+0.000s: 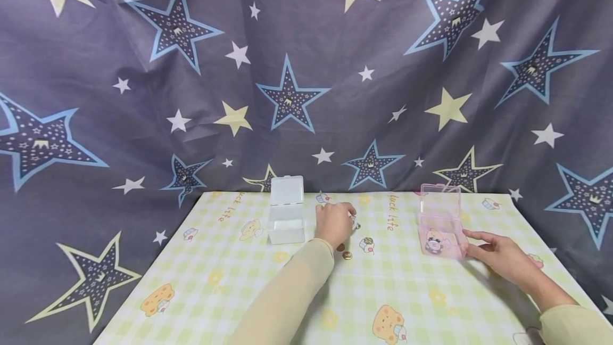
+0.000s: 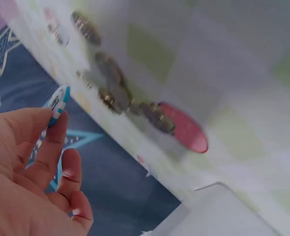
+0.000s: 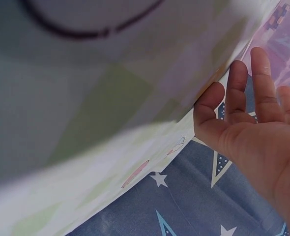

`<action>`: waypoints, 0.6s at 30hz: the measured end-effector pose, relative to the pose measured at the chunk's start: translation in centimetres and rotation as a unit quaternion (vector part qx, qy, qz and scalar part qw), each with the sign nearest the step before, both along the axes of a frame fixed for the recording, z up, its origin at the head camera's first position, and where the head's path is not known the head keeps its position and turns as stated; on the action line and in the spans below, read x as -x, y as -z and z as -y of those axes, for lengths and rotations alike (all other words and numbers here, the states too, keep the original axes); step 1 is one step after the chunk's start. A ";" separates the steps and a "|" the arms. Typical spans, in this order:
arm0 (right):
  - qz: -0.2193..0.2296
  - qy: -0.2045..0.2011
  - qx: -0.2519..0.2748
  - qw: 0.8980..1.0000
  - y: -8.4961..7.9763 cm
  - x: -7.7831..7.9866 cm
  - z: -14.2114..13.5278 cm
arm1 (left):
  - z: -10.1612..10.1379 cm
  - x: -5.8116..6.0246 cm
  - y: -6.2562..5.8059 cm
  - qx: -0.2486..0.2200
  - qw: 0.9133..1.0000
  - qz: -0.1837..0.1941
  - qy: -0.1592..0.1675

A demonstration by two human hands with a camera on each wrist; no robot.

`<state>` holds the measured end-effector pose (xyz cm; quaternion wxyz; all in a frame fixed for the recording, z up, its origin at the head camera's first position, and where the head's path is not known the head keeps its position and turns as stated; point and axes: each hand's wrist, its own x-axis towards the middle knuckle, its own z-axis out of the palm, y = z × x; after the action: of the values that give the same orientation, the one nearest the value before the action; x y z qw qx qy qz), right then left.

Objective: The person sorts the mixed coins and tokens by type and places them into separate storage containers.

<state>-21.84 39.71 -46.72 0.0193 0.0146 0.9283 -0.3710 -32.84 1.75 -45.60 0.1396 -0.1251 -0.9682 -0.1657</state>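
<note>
Nearest, we see the right hand [image 1: 503,259], fingers loosely extended, touching the right side of a translucent pink plastic box [image 1: 452,250], hinged lid raised. Farther in, the left hand [image 1: 333,223] pinches a thin white-and-teal disc [image 2: 61,102] near shiny, brownish round pieces [image 2: 86,28] on the checked cloth [image 1: 249,292]. To their left, we find a smooth white box [image 1: 286,236], lid up; behind everything hangs star-printed fabric [image 1: 325,31].

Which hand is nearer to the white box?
Left. The left hand is just to the right of the white box; the right hand is farther away, right of the pink box.
</note>
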 end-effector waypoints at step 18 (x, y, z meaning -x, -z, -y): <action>0.002 -0.002 -0.029 1.000 -0.1 0.2 -0.1 | -3.9 -1.9 -2.9 -0.398 0.888 0.219 -0.069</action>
<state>-22.02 39.83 -46.58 0.0219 0.0139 0.9387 -0.3437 -30.90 5.67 -42.71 -0.0272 0.0478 -0.8331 -0.5504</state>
